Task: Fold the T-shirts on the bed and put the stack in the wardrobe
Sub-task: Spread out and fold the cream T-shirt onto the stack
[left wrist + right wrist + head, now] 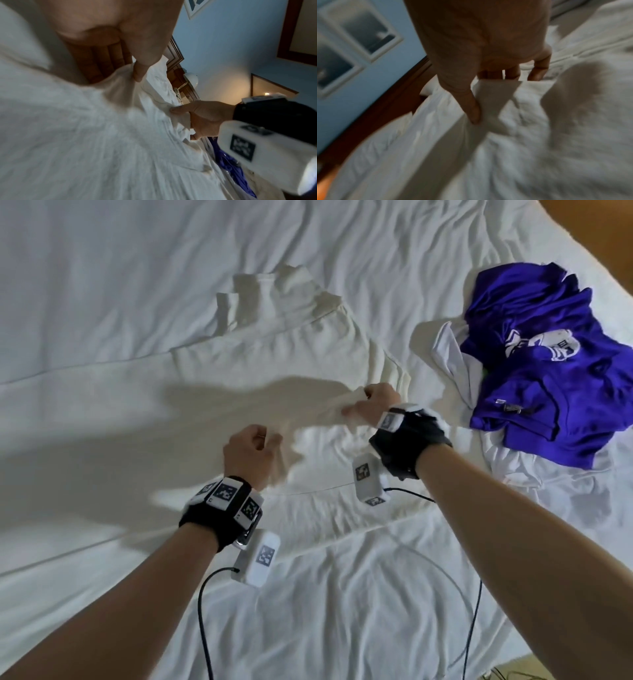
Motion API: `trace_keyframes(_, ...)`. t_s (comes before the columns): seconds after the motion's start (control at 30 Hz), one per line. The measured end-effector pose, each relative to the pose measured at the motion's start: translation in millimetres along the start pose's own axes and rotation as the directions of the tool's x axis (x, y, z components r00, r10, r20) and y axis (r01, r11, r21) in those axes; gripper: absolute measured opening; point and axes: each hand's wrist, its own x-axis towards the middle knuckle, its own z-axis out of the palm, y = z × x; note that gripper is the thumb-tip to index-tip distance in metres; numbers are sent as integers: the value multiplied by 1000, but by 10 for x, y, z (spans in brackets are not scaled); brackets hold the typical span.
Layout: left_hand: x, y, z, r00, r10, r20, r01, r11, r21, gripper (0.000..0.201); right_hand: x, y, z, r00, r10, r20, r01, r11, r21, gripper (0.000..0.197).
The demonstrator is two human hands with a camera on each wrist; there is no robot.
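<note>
A cream T-shirt [260,364] lies spread across the white bed [102,285]. My left hand [255,448] pinches a raised fold of it near the middle; the left wrist view shows the thumb and fingers closed on the cream T-shirt [120,88]. My right hand [368,405] grips the same lifted edge further right, thumb pressed on the cream T-shirt [488,102]. The right hand [193,115] also shows in the left wrist view. A crumpled purple T-shirt [548,364] with a white print lies at the right of the bed.
A white garment [455,368] lies partly under the purple one. A dark wooden headboard [175,56] and a lit wall lamp [191,79] stand beyond the bed. Black cables [205,611] hang from my wrists over the sheet. Wooden floor [589,227] shows top right.
</note>
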Motion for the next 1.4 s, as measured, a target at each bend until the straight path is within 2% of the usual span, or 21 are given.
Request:
trace_keyframes(0.1, -62, -41, -52, 999, 47, 21, -43, 987, -156, 5, -111, 63, -179, 991, -124, 52, 114, 981, 159, 15)
trace_keyframes(0.17, -195, -40, -106, 983, 181, 7, -176, 964, -198, 5, -267, 221, -293, 972, -232, 19, 223, 953, 207, 19)
trace_keyframes(0.23, -392, -25, -144, 941, 338, -7, -334, 926, -179, 11, -426, 467, -375, 945, -325, -15, 321, 923, 213, 32)
trace_keyframes(0.3, -590, -23, -157, 884, 467, 11, -460, 874, -155, 15, -614, 721, -415, 918, -396, -26, 393, 895, 212, 32)
trace_keyframes(0.43, -793, -220, -89, 776, 625, 87, -626, 780, -18, 12, -904, 1092, -350, 834, -537, -127, 538, 842, -26, 22)
trace_keyframes(0.5, -839, -313, -75, 756, 634, 161, -651, 755, 80, 16, -997, 1214, -271, 811, -569, -138, 544, 819, -183, 18)
trace_keyframes(0.57, -905, -331, -91, 747, 622, 236, -663, 724, 189, 25, -1112, 1261, -179, 816, -556, -159, 501, 817, -286, 30)
trace_keyframes(0.63, -954, -314, -90, 761, 575, 301, -646, 715, 268, 52, -1227, 1175, -64, 807, -572, -145, 515, 803, -300, 44)
trace_keyframes(0.7, -973, -341, -10, 811, 485, 328, -583, 718, 380, 70, -1346, 947, 152, 805, -590, -59, 548, 778, -307, 52)
trace_keyframes(0.8, -947, -482, 173, 868, 321, 380, -492, 667, 560, 64, -1440, 647, 585, 778, -583, 235, 626, 684, -375, 58)
trace_keyframes(0.87, -922, -577, 262, 882, 249, 400, -463, 619, 634, 64, -1351, 731, 721, 795, -500, 343, 607, 659, -445, 61)
trace_keyframes(0.93, -903, -612, 280, 891, 244, 382, -449, 593, 668, 63, -1147, 1001, 621, 886, -396, 241, 460, 695, -553, 63)
trace_keyframes(1.0, -884, -623, 265, 882, 273, 384, -466, 621, 630, 64, -974, 1254, 352, 982, -182, 42, 173, 803, -571, 63)
trace_keyframes(1.07, -891, -601, 191, 872, 289, 395, -482, 650, 588, 67, -899, 1351, 119, 994, 0, -112, -56, 865, -498, 66)
trace_keyframes(1.1, -887, -594, 142, 868, 295, 400, -487, 667, 564, 68, -905, 1332, 72, 986, 6, -165, -84, 880, -468, 66)
trace_keyframes(1.13, -880, -585, 69, 868, 302, 393, -484, 693, 535, 69, -922, 1271, 79, 977, -53, -207, -49, 887, -459, 65)
trace_keyframes(1.2, -857, -576, -175, 880, 324, 346, -463, 743, 483, 66, -959, 1076, 177, 929, -301, -215, 161, 852, -499, 62)
trace_keyframes(1.27, -796, -640, -486, 898, 353, 263, -440, 727, 527, 53, -974, 850, 346, 834, -548, -54, 451, 736, -505, 60)
trace_keyframes(1.3, -759, -712, -649, 912, 343, 224, -409, 716, 566, 45, -970, 753, 452, 776, -629, 45, 570, 670, -477, 56)
trace_keyframes(1.33, -725, -783, -813, 928, 319, 194, -369, 710, 599, 38, -955, 679, 560, 729, -672, 126, 646, 617, -449, 53)
trace_keyframes(1.4, -653, -931, -1099, 951, 270, 149, -302, 718, 627, 27, -914, 544, 709, 704, -672, 228, 686, 562, -463, 48)
